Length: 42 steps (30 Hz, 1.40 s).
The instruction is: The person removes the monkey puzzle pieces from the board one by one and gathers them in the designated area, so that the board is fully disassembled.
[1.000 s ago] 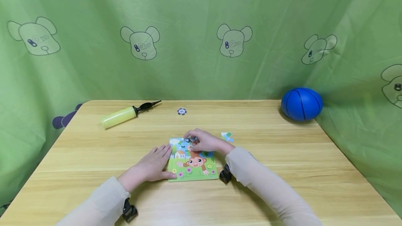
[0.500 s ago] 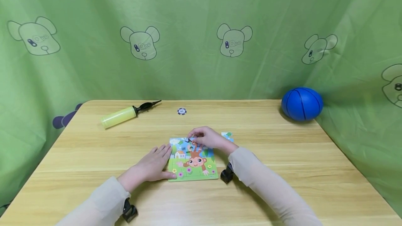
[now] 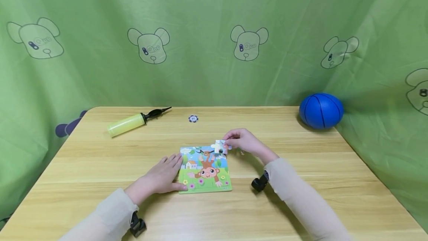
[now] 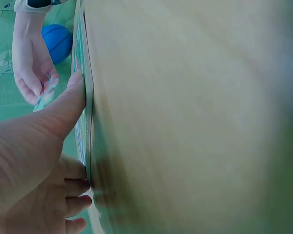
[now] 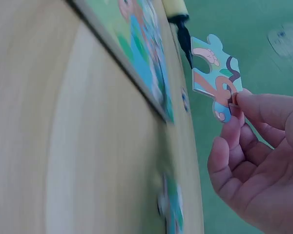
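A flat monkey puzzle (image 3: pixel 206 172) lies on the table. My left hand (image 3: pixel 164 176) rests along its left edge, fingers straight and thumb on the near corner. In the left wrist view, the thumb (image 4: pixel 71 100) presses the rim of the board. Above the puzzle's far right corner, my right hand (image 3: pixel 247 141) pinches a puzzle piece (image 3: pixel 220 147) between thumb and fingers. Seen from the right wrist, that piece (image 5: pixel 217 78) is lifted clear, printed with a brown tail, a branch and blue sky. Another loose piece (image 5: pixel 173 207) lies on the table beneath the right hand.
A yellow hand pump (image 3: pixel 127 125) with a black nozzle lies at the back left. Near it is a round chip (image 3: pixel 193 118). A blue ball (image 3: pixel 321 111) sits at the back right corner. A green curtain (image 3: pixel 200 66) hangs behind the table (image 3: pixel 133 166).
My right hand has lifted a piece off the puzzle's upper part and moved right with it. The loose piece on the table is now mostly hidden behind that hand. The left hand stays put.
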{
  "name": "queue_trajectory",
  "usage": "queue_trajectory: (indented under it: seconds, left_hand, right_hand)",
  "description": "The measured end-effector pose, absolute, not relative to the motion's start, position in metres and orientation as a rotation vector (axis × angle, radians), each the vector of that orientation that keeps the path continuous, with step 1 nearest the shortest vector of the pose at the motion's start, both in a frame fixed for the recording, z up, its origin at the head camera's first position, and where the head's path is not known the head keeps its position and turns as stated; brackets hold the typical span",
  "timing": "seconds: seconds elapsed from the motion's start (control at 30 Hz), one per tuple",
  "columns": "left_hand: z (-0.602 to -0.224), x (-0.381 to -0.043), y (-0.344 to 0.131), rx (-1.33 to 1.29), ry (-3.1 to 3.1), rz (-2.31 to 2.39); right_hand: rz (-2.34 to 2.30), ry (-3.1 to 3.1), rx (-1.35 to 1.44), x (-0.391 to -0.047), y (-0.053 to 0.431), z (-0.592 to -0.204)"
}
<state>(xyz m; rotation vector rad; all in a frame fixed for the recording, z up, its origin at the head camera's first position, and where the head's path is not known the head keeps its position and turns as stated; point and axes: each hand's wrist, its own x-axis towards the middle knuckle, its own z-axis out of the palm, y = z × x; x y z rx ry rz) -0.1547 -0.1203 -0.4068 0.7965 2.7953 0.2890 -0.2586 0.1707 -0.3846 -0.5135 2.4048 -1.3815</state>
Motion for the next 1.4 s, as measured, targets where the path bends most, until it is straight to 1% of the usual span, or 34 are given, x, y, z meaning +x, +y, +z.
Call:
queue_trajectory:
  seconds: [0.23, 0.43, 0.7, 0.93, 1.4]
  left_hand:
    - [-0.407, -0.154, -0.12, 0.796, 2.796, 0.275]
    - [-0.406, -0.154, -0.12, 0.813, 2.793, 0.281]
    - [-0.406, -0.154, -0.12, 0.809, 2.799, 0.28]
    - [-0.406, -0.154, -0.12, 0.808, 2.799, 0.284]
    - [-0.407, -0.154, -0.121, 0.814, 2.797, 0.273]
  right_hand:
    - [-1.379, 2.479, -0.434, -0.257, 0.218, -0.378]
    - [-1.287, 2.577, -0.356, -0.256, 0.254, -0.375]
    - [-1.178, 2.628, -0.272, -0.272, 0.292, -0.386]
    - [-1.123, 2.659, -0.216, -0.283, 0.305, -0.401]
    - [-1.075, 2.675, -0.227, -0.292, 0.304, -0.406]
